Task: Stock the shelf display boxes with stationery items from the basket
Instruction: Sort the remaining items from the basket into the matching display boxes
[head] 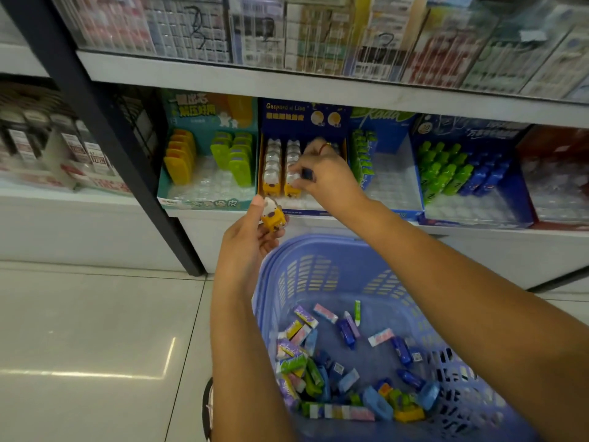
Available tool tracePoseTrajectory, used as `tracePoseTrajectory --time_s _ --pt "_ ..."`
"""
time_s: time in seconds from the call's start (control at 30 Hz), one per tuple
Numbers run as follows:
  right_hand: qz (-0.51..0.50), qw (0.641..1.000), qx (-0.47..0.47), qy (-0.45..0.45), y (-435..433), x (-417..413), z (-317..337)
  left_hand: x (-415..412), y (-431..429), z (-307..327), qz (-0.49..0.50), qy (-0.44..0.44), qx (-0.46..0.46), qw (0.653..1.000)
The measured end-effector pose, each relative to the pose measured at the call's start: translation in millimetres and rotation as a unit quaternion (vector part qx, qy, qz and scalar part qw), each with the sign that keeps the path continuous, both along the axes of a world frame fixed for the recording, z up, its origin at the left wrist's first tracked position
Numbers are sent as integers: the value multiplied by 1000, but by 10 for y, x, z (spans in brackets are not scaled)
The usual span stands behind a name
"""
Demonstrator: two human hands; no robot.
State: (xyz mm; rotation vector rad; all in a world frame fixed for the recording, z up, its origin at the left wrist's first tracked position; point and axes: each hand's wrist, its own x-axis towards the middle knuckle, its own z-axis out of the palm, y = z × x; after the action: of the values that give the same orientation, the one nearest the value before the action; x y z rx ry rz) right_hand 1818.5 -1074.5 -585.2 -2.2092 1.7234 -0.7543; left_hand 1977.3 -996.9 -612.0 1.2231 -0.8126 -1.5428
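A: Nearest first. What is lying in the basket (318, 269)?
B: Loose erasers (322, 371) in blue, green, pink and purple wrappers are lying heaped on its floor.
A: Left hand (248, 240)?
B: It is hovering over the basket's far rim, fingers curling round one yellow eraser (272, 215), thumb pressing its top.
A: Right hand (322, 177)?
B: It is reaching into the blue box (296, 118) on the shelf (197, 218), well apart from the left. Its fingertips are pinching a dark piece (306, 173); I cannot tell what it is.
A: Inside the box?
B: Two rows (274, 167) of yellow-and-white erasers are standing along its left side, the right hand just beside them.
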Motion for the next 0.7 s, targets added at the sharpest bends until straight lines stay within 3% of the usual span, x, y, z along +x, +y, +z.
tracePoseTrajectory --time_s 0.1,0.17,0.27,0.4,0.53,0.7 --pt "15 997 21 -68 190 40 95 27 13 32 -2 -26 -16 1000" --pt "84 986 86 -115 360 108 170 50 18 56 -9 -37 -32 999" --pt "155 981 90 -75 510 178 215 56 4 90 -20 -75 -50 996" --pt "80 992 36 -94 405 226 184 6 -59 52 34 -165 -79 983" --pt "19 999 -3 -43 275 298 35 -2 -80 -140 41 -354 -136 924" --pt "31 999 -16 30 225 384 -83 -49 -100 -318 48 -371 -177 910"
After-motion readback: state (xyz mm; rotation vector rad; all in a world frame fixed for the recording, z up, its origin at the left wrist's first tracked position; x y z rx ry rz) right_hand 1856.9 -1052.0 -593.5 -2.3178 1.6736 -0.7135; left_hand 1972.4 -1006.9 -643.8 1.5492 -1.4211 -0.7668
